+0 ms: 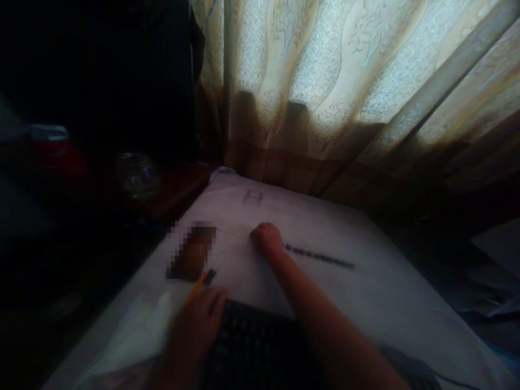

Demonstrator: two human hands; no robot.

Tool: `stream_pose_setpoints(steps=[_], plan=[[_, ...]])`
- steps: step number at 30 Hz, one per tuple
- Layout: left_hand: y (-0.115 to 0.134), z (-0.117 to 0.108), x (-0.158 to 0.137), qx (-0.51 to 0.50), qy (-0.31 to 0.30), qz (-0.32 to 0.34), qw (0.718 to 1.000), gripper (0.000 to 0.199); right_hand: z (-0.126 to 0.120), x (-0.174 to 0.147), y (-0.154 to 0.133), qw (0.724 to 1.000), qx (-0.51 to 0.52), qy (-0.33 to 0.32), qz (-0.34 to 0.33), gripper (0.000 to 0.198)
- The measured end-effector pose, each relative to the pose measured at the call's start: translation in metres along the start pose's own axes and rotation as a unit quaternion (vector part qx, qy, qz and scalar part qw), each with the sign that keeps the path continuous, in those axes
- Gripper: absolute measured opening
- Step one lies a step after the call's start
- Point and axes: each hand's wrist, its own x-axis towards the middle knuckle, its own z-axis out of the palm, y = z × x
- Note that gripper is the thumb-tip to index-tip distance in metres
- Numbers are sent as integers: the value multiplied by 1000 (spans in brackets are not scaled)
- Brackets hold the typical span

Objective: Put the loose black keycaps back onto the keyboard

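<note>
Counter (365, 309): covered in white cloth, its far edge running close below the curtain, its right edge slanting down toward the person's side. A broad band of cloth separates the far edge from the straight row of small, dark, squarish pieces (320, 256); more cloth stretches between that row and the right edge. Along the near side, space is taken up by a black keyboard with dark keys (255, 341), partly covered by the right forearm.

Right hand (266, 241): lowered over the cloth at the left end of the row, fingers curled together. A dark spot shows at the fingertips; whether they pinch a piece cannot be told. A thin dark line on the cloth leads left from them.

Left hand (203, 311): at the keyboard's upper left corner, beside a slim orange-yellow stick (195, 288). Its fingers are in shadow; whether they grip the stick cannot be determined. A brown item (190, 254), blurred into blocks, lies just beyond.

Surface and room: a purple H-shaped mark (253, 197) on the cloth near the far edge; a pale, patterned fabric curtain (325, 81), lit from behind; a clear, rounded container (138, 173) on a dark reddish surface (174, 189) at left. Lighting is dim.
</note>
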Motion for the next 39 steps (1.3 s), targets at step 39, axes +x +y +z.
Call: stream_pose_setpoints(steps=[39], plan=[[22, -5, -13, -45, 85, 311, 946, 11, -4, -193, -43, 890, 444, 99, 23, 11]])
